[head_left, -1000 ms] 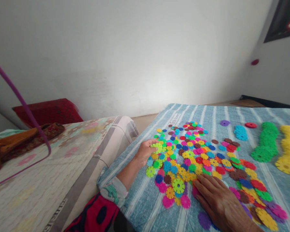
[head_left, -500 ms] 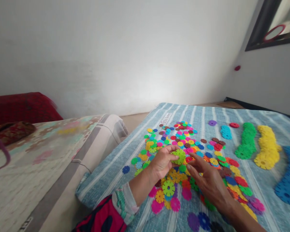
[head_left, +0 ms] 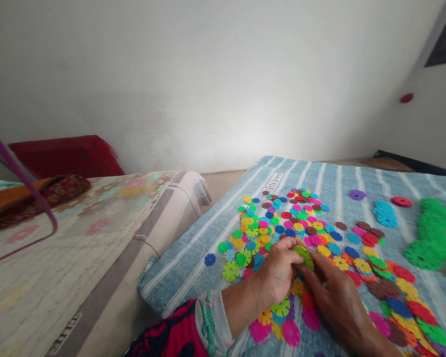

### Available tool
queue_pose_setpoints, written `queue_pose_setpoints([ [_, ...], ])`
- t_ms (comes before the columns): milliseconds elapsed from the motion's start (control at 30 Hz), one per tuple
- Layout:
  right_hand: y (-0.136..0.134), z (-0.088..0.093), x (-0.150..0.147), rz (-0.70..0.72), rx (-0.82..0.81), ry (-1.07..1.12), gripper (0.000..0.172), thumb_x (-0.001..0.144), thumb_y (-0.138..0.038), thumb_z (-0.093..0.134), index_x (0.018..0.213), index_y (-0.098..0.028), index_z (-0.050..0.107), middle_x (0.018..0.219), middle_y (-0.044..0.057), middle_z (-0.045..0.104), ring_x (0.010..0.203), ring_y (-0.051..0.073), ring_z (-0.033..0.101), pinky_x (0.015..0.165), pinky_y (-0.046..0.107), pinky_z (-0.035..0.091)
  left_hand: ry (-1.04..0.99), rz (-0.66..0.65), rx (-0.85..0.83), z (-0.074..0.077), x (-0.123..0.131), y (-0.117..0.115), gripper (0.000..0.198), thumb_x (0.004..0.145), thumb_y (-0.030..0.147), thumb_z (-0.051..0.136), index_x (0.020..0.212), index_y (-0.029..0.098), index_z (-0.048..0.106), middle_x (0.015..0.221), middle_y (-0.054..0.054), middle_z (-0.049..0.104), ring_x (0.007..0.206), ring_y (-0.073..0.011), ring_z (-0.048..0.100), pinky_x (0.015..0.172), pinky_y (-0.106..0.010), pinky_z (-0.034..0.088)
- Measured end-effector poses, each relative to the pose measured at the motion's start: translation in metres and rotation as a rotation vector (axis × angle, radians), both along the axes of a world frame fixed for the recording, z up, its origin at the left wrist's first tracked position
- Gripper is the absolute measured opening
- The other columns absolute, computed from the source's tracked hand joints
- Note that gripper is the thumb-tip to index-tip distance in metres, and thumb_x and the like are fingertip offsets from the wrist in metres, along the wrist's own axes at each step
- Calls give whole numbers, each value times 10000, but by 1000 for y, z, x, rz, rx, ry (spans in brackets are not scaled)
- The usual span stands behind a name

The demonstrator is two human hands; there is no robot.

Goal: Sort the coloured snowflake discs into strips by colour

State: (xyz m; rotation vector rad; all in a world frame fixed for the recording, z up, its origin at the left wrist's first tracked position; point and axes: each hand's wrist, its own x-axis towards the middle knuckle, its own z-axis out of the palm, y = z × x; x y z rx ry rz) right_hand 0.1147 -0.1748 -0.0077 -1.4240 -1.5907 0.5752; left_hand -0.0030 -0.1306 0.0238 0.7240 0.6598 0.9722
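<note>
My left hand [head_left: 277,270] pinches a lime-green notched plastic disc [head_left: 304,258] above the heap. The thumb and fingers of my right hand [head_left: 334,290] close on the same disc from the right, so both hands meet at it. Around and beneath them lie many loose notched discs in mixed colours, among them a lime-green disc [head_left: 231,271] to the left and a magenta disc [head_left: 290,332] below. My hands and forearms hide part of the heap.
Sorted overlapping discs lie to the right: a green row [head_left: 427,238], a light-blue group [head_left: 385,214], a red disc [head_left: 401,202] and a purple disc [head_left: 357,195]. A striped blue cloth [head_left: 186,275] lies beneath. A patterned bed [head_left: 107,258] stands left, a purple bent rod [head_left: 40,203] over it.
My right hand has come in from beside the lime-green disc and now grips it with my left. The view has turned left, shifting the scene rightward.
</note>
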Motion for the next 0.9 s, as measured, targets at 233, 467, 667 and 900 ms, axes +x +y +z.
queue_pose_setpoints([
  [233,0,1,1,-32,-41,87,276,830,-409,519,994,-237,661,949,40,723,820,214,678,624,257,524,108,-65,91,-5,3,-5,295,551,66,520,819,144,615,748,-24,593,718,-133,550,697,-253,387],
  [467,3,-4,20,-57,-142,236,330,781,-481,575,919,-190,648,736,8,679,676,188,628,585,258,494,747,-13,526,3,-20,17,208,682,175,587,883,170,641,863,-41,642,831,-175,582,741,-265,423],
  [667,6,-3,29,-118,-223,468,410,683,-523,662,911,-183,633,759,19,689,705,205,661,611,277,538,1558,121,761,20,-76,54,158,745,146,515,650,190,633,630,3,601,650,-148,554,609,-236,366],
  [900,8,-3,29,-139,-285,498,387,640,-524,679,841,-196,639,670,17,689,619,219,670,549,307,551,1859,150,607,13,-94,65,130,708,266,620,600,193,629,685,-56,665,775,-244,633,643,-275,405],
])
